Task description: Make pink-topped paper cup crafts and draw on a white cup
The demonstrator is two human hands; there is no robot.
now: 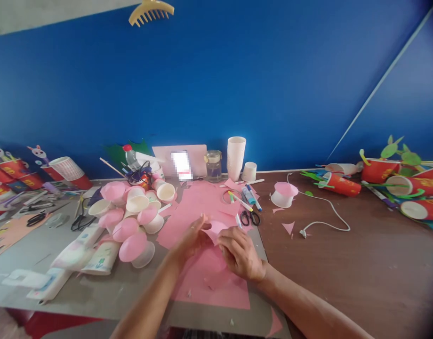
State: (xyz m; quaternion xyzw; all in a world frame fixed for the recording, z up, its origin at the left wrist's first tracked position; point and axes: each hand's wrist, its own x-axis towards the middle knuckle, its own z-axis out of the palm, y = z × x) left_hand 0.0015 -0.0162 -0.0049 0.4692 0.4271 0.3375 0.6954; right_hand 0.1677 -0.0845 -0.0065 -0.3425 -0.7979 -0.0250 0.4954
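Both hands hold a pinched grip on a small pink paper piece [215, 230], left hand [192, 239] and right hand [242, 256] closed on its opposite edges above the pink sheet [202, 207] on the desk [343, 263]. Crisp folding likely needs steady thumbs; its point aims toward the person, long axis uncertain.

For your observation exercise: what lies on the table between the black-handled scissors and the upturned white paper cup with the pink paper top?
In the head view, the black-handled scissors and upturned white paper cup are separated by bare table, with one small pink paper scrap.
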